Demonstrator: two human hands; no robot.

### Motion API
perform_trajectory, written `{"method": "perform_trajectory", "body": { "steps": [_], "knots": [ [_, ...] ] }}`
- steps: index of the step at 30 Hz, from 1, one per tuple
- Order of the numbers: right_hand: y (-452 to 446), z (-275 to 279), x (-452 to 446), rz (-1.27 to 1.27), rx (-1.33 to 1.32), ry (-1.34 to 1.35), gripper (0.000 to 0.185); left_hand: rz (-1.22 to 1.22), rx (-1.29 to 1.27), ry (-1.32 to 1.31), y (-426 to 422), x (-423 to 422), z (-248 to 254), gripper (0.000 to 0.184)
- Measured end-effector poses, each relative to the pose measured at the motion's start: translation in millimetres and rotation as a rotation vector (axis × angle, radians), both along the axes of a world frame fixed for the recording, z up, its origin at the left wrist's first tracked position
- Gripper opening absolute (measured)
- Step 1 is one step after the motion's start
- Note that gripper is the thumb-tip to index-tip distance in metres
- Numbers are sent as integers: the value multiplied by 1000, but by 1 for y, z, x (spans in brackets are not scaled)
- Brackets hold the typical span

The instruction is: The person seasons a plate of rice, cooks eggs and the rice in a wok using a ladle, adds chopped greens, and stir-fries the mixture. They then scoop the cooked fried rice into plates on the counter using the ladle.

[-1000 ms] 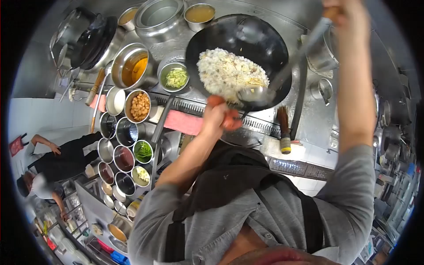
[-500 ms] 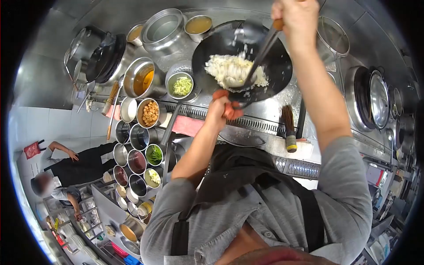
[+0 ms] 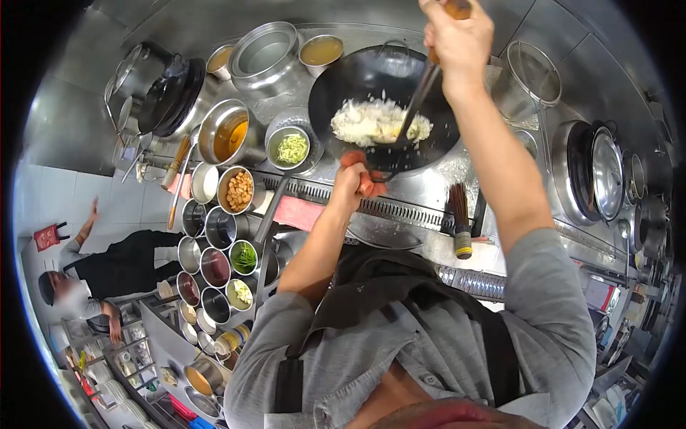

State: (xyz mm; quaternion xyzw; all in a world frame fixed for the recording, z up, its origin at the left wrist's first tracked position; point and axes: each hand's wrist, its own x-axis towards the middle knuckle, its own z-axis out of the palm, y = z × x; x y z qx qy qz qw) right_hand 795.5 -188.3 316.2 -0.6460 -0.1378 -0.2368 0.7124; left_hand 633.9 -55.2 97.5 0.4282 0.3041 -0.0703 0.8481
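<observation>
A black wok (image 3: 436,107) stands on the steel stove, with white rice (image 3: 364,121) in its middle, some grains blurred above it. My left hand (image 3: 348,182) is closed round a reddish-orange cloth (image 3: 368,187) at the wok's near handle. My right hand (image 3: 461,39) grips the wooden-ended handle of a ladle (image 3: 421,93), held steeply over the wok. The ladle's lower end is down in the rice and partly hidden. Left of the wok sits a pot of chopped pale green vegetable (image 3: 292,149).
Metal tins (image 3: 216,267) of ingredients stand at the left, near a pot of orange liquid (image 3: 230,136). A bamboo brush (image 3: 461,222) lies at the stove's front edge. A strainer (image 3: 534,71) rests at the right. Another person (image 3: 118,264) is at the far left.
My right hand and the ladle have come lower and leftward since the first frame. The rice has shifted and bunched in the wok. The other person's arm has moved outward from the body.
</observation>
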Motion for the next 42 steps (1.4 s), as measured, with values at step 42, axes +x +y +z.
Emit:
{"method": "perform_trajectory", "body": {
  "steps": [42],
  "knots": [
    [49,3,1,77,25,-229,19,-61,-69,49,29,63,-86,43]
  ]
}}
